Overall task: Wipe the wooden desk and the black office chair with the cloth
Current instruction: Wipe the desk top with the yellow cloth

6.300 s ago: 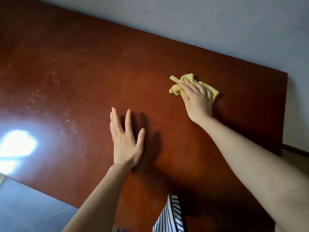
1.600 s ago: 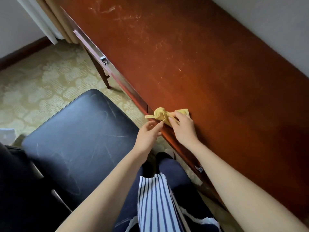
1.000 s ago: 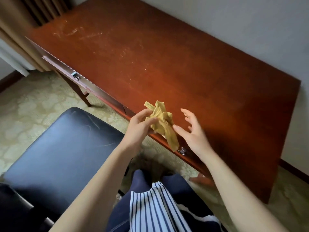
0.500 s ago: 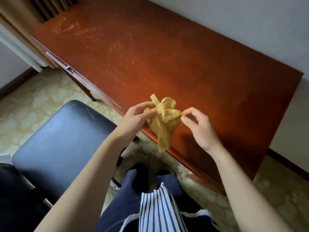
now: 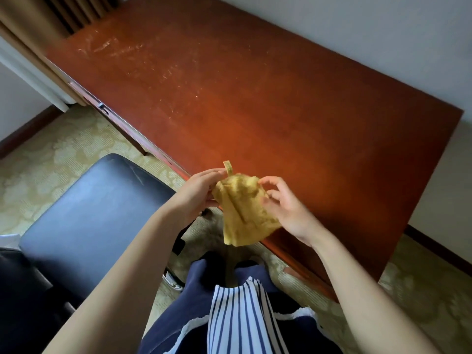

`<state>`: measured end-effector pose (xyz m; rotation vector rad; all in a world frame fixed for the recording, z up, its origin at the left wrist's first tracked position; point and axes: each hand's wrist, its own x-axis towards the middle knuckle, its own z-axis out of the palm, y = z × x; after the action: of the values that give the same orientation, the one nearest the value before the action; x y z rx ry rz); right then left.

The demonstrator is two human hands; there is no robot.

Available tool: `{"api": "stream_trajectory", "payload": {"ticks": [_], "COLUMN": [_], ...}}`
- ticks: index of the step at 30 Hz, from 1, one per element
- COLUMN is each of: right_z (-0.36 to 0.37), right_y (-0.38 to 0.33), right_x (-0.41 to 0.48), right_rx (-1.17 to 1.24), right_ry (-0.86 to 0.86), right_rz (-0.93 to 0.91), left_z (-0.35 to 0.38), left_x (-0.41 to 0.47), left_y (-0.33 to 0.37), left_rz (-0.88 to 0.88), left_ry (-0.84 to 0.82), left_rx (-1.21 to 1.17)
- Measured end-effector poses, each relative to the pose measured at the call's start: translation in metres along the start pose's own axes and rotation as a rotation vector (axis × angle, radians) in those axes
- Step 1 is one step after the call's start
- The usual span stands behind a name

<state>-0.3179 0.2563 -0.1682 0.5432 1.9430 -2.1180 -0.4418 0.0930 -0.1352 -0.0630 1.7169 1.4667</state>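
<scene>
Now you hold the cloth (image 5: 245,210) between both hands, over the near edge of the tabletop (image 5: 255,98): your left hand (image 5: 196,192) pinches its top corner, your right hand (image 5: 286,208) pinches the other side. You seem to be refolding it; next, swing it leftward onto the chair (image 5: 89,213). Its back is cut off.

I take this for a furnished room, a hotel room or home study: a long reddish wooden worktop (image 5: 255,98) against a plain pale wall (image 5: 357,29), a black padded chair (image 5: 89,213), floral-patterned carpet (image 5: 63,149), and brown curtains (image 5: 51,16) at the far end.
</scene>
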Motion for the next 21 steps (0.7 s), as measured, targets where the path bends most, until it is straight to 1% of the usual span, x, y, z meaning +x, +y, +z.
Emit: {"api": "stream_trajectory", "payload": {"ticks": [1,2,4,6,8,10,11,13,14,15,18,19,21], "right_z": [-0.001,-0.003,-0.009,-0.023,-0.038,-0.048,-0.048,-0.044,-0.04,-0.034,-0.015,-0.011,-0.014], "right_y": [0.002,0.003,-0.001,-0.014,-0.031,-0.04,-0.038,-0.025,-0.015,-0.003,0.034,0.04,0.041], "right_x": [-0.002,-0.004,-0.008,-0.011,-0.017,-0.018,-0.017,-0.01,-0.006,-0.002,-0.001,-0.002,-0.001], "right_rx": [-0.109,-0.221,-0.392,-0.578,-0.812,-1.079,-1.178,-1.293,-1.315,-1.32,-1.275,-1.241,-1.107], "right_ry": [-0.012,0.023,0.164,0.324,0.46,0.629,0.687,0.745,0.735,0.686,0.402,0.342,0.341], "right_rz": [0.004,-0.01,-0.08,-0.149,-0.24,-0.38,-0.439,-0.475,-0.477,-0.471,-0.384,-0.346,-0.259], "left_z": [0.0,0.0,0.002,0.003,0.004,0.004,0.004,0.005,0.006,0.005,0.001,-0.001,-0.005], "left_x": [0.002,0.004,0.005,0.007,0.007,0.009,0.009,0.009,0.008,0.009,0.007,0.006,0.004], "left_y": [-0.004,-0.007,-0.012,-0.014,-0.015,-0.016,-0.018,-0.021,-0.023,-0.026,-0.032,-0.034,-0.037], "left_rz": [-0.017,-0.041,-0.086,-0.089,-0.069,-0.069,-0.067,-0.062,-0.063,-0.069,-0.099,-0.105,-0.107], "left_ry": [0.022,0.029,0.043,0.066,0.087,0.079,0.071,0.058,0.051,0.044,0.013,0.008,0.019], "left_rx": [0.039,0.06,0.094,0.191,0.248,0.271,0.284,0.312,0.326,0.338,0.369,0.375,0.383]}}
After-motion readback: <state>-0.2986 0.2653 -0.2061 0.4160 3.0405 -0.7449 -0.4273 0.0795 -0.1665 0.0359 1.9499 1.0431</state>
